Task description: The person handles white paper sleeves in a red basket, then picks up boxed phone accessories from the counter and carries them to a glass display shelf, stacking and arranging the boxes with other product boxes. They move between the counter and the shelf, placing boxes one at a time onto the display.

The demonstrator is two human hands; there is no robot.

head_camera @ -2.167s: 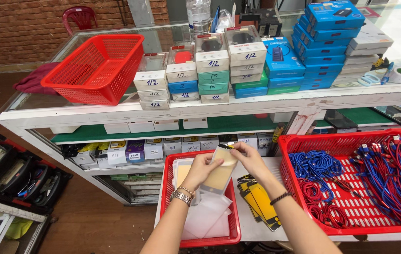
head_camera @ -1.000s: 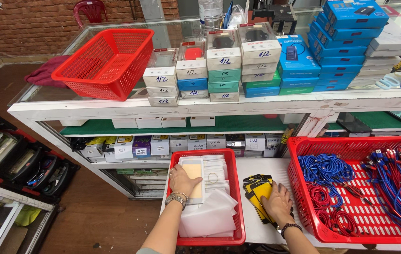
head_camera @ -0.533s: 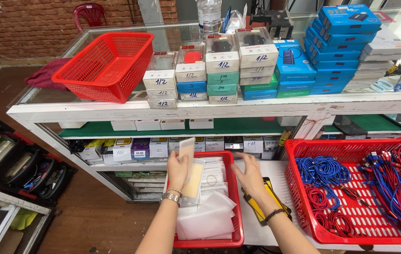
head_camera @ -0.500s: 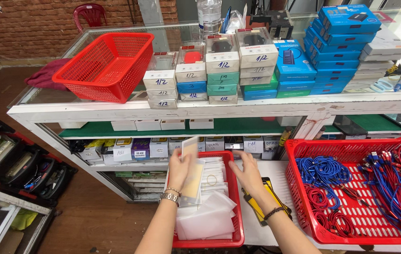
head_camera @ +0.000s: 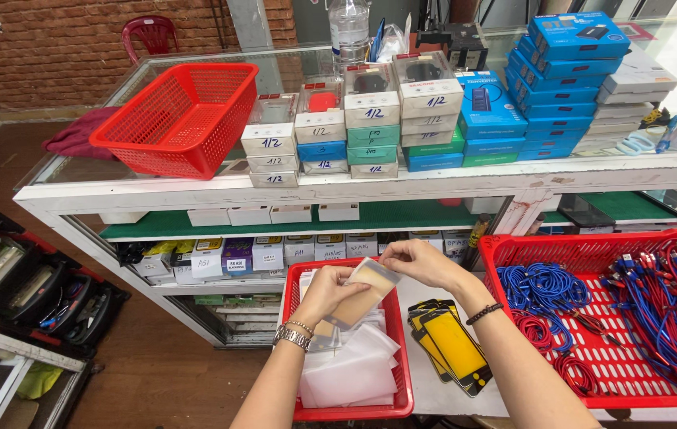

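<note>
Both my hands hold a clear plastic sleeve (head_camera: 364, 291) with a tan card inside, above a small red tray (head_camera: 402, 349). My left hand (head_camera: 330, 291), a metal watch on its wrist, grips the sleeve's lower part. My right hand (head_camera: 418, 260), a dark band on its wrist, pinches the sleeve's top edge. The tray holds several more clear sleeves (head_camera: 350, 369). A fan of black-and-yellow phone screen panels (head_camera: 446, 342) lies on the white table just right of the tray, under my right forearm.
A large red basket (head_camera: 505, 258) at right holds blue and red cables (head_camera: 656, 314). An empty red basket (head_camera: 183, 111), stacked small boxes (head_camera: 370, 123) and blue boxes (head_camera: 569, 75) stand on the glass counter behind. Black bins (head_camera: 29, 286) sit on the floor at left.
My left hand lifted a sleeve out of the small red tray. My right hand left the phone panels and came over to pinch the sleeve's top.
</note>
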